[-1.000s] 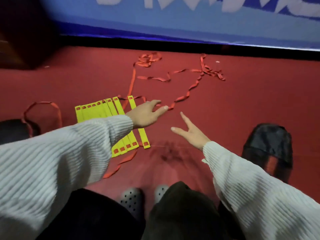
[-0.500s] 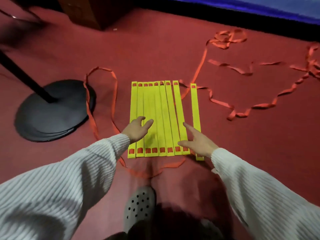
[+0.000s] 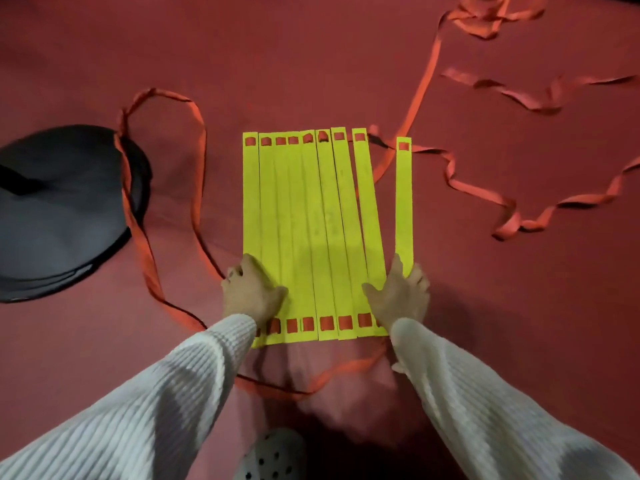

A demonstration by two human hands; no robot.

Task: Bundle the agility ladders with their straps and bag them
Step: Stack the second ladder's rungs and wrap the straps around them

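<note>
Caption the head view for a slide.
Both hands press yellow ladder rungs together on red carpet.

Nine yellow rungs (image 3: 325, 233) are lying on the floor, eight bunched and one apart. Two hands are showing, left hand (image 3: 251, 294) and right hand (image 3: 400, 297). One black round base (image 3: 59, 209) and one perforated shoe (image 3: 273, 455) are showing
</note>
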